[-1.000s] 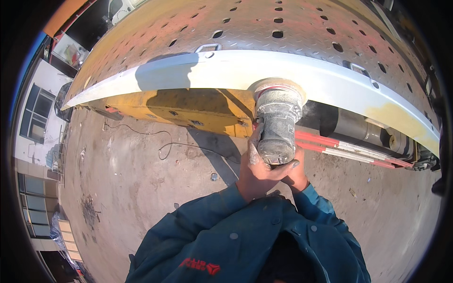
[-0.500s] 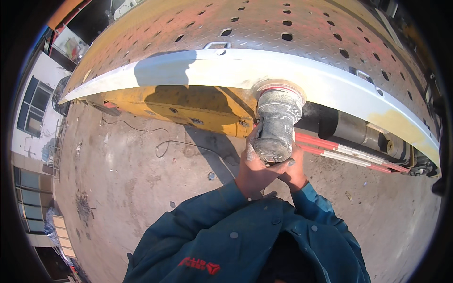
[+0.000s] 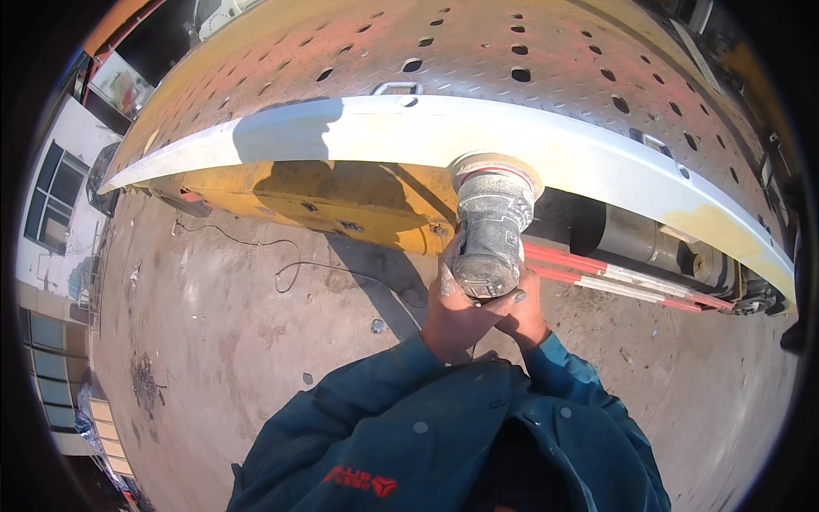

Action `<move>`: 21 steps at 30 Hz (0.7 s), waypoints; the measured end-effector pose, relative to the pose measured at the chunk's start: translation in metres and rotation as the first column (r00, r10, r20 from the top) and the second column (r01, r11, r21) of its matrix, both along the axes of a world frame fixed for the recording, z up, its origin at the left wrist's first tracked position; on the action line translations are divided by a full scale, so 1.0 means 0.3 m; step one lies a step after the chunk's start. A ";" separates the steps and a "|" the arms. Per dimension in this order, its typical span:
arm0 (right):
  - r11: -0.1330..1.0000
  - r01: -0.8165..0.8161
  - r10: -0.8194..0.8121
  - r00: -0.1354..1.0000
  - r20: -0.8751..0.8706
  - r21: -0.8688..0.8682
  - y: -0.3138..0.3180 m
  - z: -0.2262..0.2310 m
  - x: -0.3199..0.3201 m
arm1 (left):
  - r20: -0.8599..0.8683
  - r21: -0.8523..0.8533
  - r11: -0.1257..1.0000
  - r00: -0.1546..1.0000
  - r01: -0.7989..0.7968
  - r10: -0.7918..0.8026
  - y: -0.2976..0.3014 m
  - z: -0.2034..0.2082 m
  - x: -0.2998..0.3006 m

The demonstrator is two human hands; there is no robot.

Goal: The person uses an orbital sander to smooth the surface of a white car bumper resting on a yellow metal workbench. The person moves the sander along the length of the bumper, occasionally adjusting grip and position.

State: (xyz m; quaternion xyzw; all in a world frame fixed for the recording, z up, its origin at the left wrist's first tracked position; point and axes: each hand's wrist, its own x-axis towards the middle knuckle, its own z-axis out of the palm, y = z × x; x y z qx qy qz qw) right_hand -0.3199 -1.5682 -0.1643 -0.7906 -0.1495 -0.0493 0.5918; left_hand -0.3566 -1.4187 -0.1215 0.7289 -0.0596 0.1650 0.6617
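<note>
A dusty grey electric sander [image 3: 490, 235] is held out in front of me with both hands. Its round pad [image 3: 499, 164] presses against the face of a long white metal rail [image 3: 375, 126]. My left hand [image 3: 461, 316] wraps the left side and rear end of the sander. My right hand [image 3: 527, 311] closes round the other side, its fingers partly hidden behind the tool. Yellowish patches show on the rail, with one at its right end.
Beyond the rail stretches a rusty perforated metal deck [image 3: 478, 60] with a metal loop [image 3: 398, 88]. Below hang a yellow side panel [image 3: 341, 205] and red-and-white bars [image 3: 614, 282]. A thin cable [image 3: 294, 264] lies on the concrete floor [image 3: 230, 358]. A white building [image 3: 64, 188] stands at the left.
The sander and both hands have shifted slightly left in the picture. The pad remains on the rail, and both hands keep their grip.
</note>
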 end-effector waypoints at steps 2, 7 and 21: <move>0.999 0.019 -0.020 1.000 -0.013 -0.051 0.003 -0.014 -0.013 | -0.004 -0.053 0.999 1.000 -0.006 0.006 0.000 -0.027 -0.011; 0.998 0.051 -0.051 0.999 -0.002 0.040 -0.005 0.047 0.002 | 0.064 0.117 0.993 0.997 0.025 -0.033 0.006 0.032 0.020; 0.998 0.026 -0.019 0.993 0.118 -0.060 -0.009 -0.079 0.011 | 0.069 0.044 0.996 0.994 0.080 -0.083 0.015 -0.069 0.023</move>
